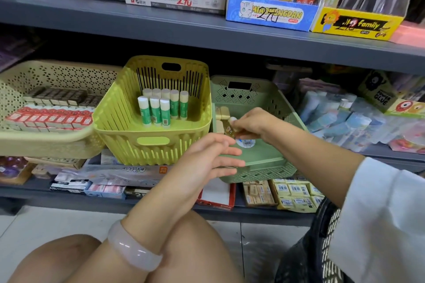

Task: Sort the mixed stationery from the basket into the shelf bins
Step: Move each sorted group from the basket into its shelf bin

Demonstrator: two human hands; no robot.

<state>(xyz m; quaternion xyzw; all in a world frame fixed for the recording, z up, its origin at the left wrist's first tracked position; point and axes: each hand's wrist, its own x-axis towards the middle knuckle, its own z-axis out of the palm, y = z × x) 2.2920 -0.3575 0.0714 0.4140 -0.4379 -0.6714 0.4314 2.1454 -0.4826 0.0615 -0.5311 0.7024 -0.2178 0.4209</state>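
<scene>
**Sorting small stationery over the sage-green bin**

Pinching a small amber-brown object with a white tip [230, 130] between thumb and fingers, my right hand [251, 123] hangs over the front half of the sage-green perforated plastic bin [264, 163]; what the little thing is I cannot tell. My left hand [208, 158] sits just below and in front of it, fingers straight and loose, holding nothing, its fingertips over the bin's near rim. The two hands are close but not touching. A pale translucent bangle [134, 253] circles my left wrist, and a white sleeve [379, 220] covers my right forearm.

Inside the green bin, behind my right hand, lie a few cream-coloured blocks [222, 114], and a round white barcode sticker [246, 143] shows on its floor. Just to the left stands a lime-yellow slotted plastic basket [128, 126] holding upright green-and-white glue sticks [162, 107] grouped toward its back. Left again, a beige perforated tray [46, 142] carries rows of red-and-white and dark small boxes.

All three containers rest on a dark grey metal shelf [207, 37] unit, over flat packs of goods. On the board above stand display cartons: a blue cat-printed carton [271, 15] and a yellow carton [356, 24]. Wrapped pale blue packs [345, 122] crowd the right of my level. At lower right, the edge of a dark mesh basket [322, 243] sits beside my knees, on a light tiled floor [46, 223].
</scene>
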